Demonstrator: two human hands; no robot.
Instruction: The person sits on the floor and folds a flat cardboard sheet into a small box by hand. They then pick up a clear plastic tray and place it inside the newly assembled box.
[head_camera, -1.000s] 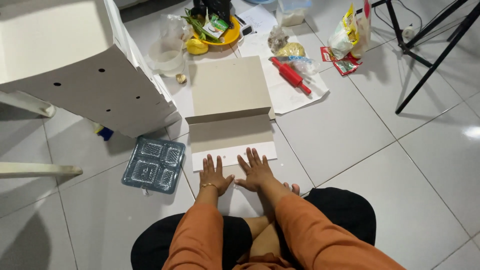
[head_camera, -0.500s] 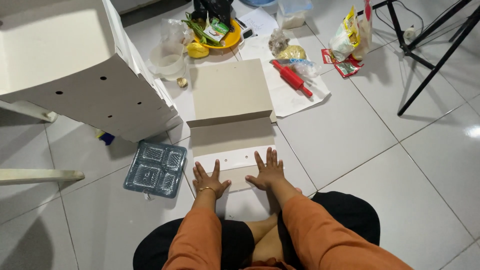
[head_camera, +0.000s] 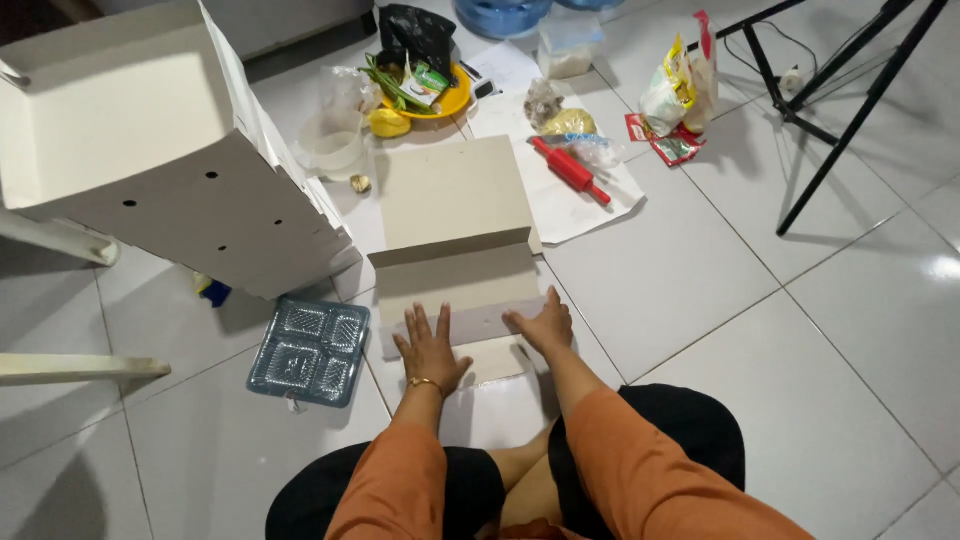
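While both palms press flat, fingers spread, left hand (head_camera: 428, 350) and right hand (head_camera: 543, 325) should crease the cardboard box flap (head_camera: 462, 322) evenly outward from each grip.

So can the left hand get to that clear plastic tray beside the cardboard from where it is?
Probably yes. The left hand lies flat on the cardboard sheet, and the clear plastic tray sits on the floor just to its left with nothing between them.

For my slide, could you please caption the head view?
Both hands, left hand and right hand, press flat on a cardboard box blank on the tiled floor.
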